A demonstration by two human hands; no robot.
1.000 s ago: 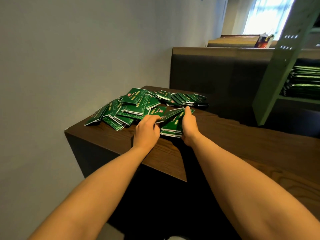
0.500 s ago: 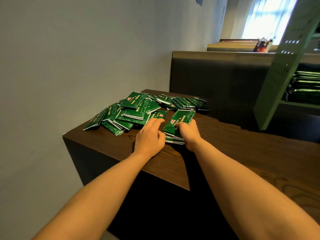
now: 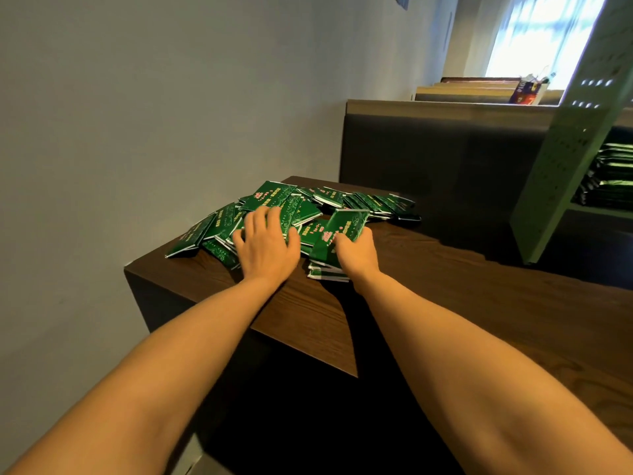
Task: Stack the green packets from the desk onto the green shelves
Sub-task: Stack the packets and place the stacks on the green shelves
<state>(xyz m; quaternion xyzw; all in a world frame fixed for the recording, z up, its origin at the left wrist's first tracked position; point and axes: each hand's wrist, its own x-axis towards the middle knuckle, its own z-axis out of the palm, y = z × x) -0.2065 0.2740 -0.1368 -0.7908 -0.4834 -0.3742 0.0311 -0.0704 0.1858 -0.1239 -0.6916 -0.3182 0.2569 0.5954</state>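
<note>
A loose heap of green packets (image 3: 281,200) covers the far left corner of the dark wooden desk (image 3: 462,303). My left hand (image 3: 265,246) lies flat on the heap with its fingers spread. My right hand (image 3: 356,253) grips a small stack of green packets (image 3: 334,248) at the heap's near edge, thumb on the top packet. At the right stands the pale green shelf unit (image 3: 561,159), with more green packets (image 3: 609,176) stacked on one of its shelves.
A grey wall runs close along the left side. A dark padded partition (image 3: 428,149) rises behind the desk. Beyond it are wooden furniture tops, a colourful bag (image 3: 527,90) and a bright window. The desk's near corner juts toward me.
My left hand has slid forward and left onto the loose heap, fingers spreading. My right hand stays on the small stack, and the top packet now lies flatter.
</note>
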